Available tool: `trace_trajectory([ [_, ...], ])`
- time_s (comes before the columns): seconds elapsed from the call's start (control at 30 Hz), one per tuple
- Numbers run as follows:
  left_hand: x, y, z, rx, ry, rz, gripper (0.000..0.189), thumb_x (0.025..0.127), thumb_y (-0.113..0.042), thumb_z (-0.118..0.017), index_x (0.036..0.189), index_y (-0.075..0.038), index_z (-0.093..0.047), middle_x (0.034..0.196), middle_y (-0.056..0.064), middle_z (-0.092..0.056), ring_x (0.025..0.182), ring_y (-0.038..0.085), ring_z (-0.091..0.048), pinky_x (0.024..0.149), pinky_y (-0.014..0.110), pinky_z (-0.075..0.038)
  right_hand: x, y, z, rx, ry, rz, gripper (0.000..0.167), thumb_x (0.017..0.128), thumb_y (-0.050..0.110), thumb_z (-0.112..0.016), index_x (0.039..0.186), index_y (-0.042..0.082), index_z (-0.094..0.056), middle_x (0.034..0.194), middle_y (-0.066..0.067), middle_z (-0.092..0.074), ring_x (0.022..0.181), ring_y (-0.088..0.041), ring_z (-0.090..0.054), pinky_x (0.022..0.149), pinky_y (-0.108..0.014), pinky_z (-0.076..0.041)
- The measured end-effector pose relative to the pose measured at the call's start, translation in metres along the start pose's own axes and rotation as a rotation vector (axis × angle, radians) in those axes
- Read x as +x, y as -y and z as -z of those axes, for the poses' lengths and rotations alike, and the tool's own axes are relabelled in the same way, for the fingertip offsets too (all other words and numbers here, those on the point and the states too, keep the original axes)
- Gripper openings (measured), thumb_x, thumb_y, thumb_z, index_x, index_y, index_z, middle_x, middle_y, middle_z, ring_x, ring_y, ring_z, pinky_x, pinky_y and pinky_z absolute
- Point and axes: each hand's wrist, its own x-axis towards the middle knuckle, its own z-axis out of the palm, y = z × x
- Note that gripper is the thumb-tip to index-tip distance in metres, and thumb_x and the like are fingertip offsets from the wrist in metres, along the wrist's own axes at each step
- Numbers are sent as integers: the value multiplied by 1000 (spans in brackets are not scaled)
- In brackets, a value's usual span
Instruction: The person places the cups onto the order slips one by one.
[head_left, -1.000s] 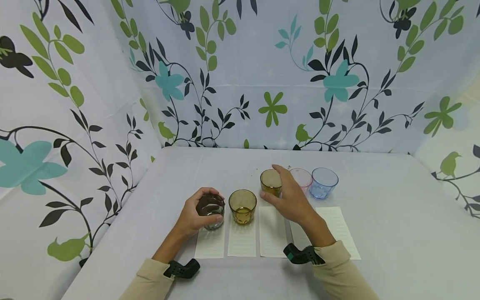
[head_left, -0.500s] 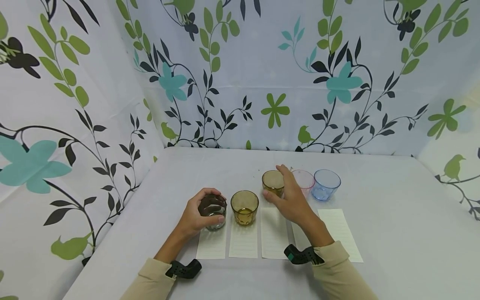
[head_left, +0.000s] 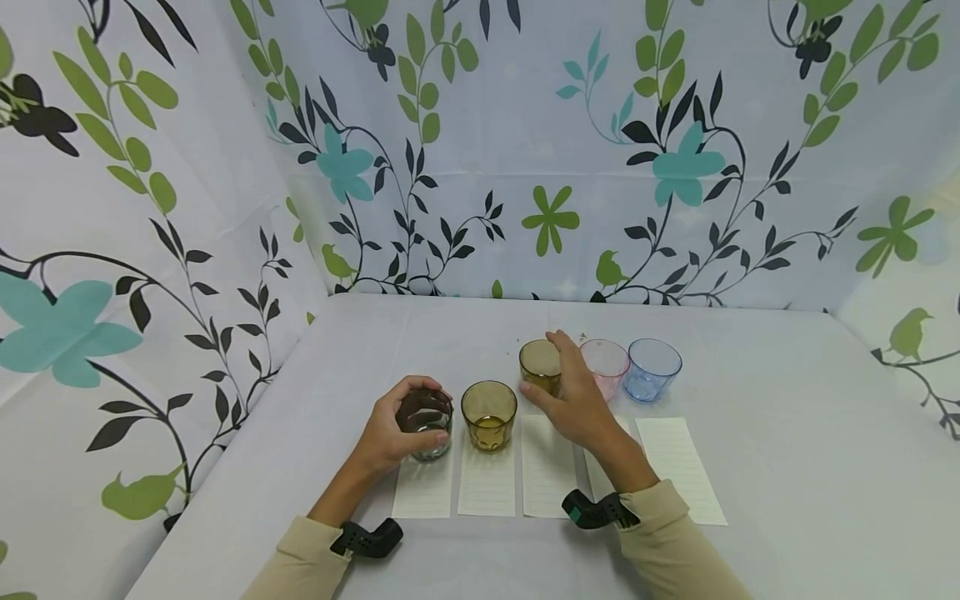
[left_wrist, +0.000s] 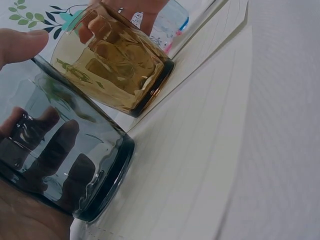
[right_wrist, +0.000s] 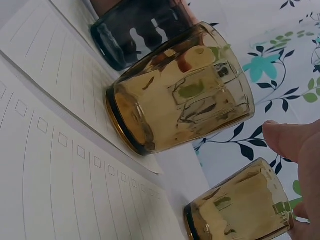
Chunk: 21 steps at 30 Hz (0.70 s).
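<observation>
In the head view, my left hand (head_left: 384, 427) grips a dark grey drinking glass (head_left: 426, 408) at the top of the leftmost paper strip (head_left: 422, 493). The left wrist view shows fingers through this glass (left_wrist: 65, 145). Beside it an amber glass (head_left: 489, 417) stands upright on the second strip (head_left: 486, 492), touched by neither hand. Farther back, my right hand (head_left: 576, 404) holds another amber glass (head_left: 539, 360), thumb at its near left and fingers round its far right side. The right wrist view shows this glass (right_wrist: 240, 205) behind the front amber glass (right_wrist: 180, 95).
A pink-rimmed clear glass (head_left: 606, 367) and a blue glass (head_left: 654, 375) stand side by side just right of my right hand. More lined paper strips (head_left: 547, 467) lie in a row on the white tablecloth (head_left: 795, 467). A leaf-patterned curtain (head_left: 465, 150) closes off the back.
My right hand has shifted slightly left with the back amber glass, widening the gap to the pink-rimmed glass. The left hand keeps its hold on the dark grey glass.
</observation>
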Motion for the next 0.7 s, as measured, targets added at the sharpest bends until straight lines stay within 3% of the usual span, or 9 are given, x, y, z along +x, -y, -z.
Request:
trace_trajectory([
  [0.23, 0, -1, 0, -4, 1, -5, 60, 80, 1, -80, 131, 8, -48, 124, 27, -60, 111, 31, -66, 100, 49, -54, 3, -6, -7, 28, -22, 10, 84, 95, 27, -73, 159, 9, -23, 167, -16, -17, 155, -34, -16, 124, -58, -18],
  [0.47, 0, -1, 0, 0, -1, -8, 58, 80, 1, -80, 130, 3, -51, 124, 26, -60, 111, 31, -65, 100, 48, -54, 4, -8, -12, 83, -38, -35, 87, 95, 25, -72, 160, 8, -18, 165, -17, -22, 154, -31, -20, 125, -54, -18],
  [0.7, 1, 0, 0, -2, 6, -12, 62, 80, 2, -80, 131, 11, -46, 125, 26, -59, 112, 31, -65, 101, 48, -54, 6, -15, -16, 124, -41, -72, 90, 95, 24, -72, 162, 11, -13, 165, -16, -21, 152, -34, -23, 123, -59, -19],
])
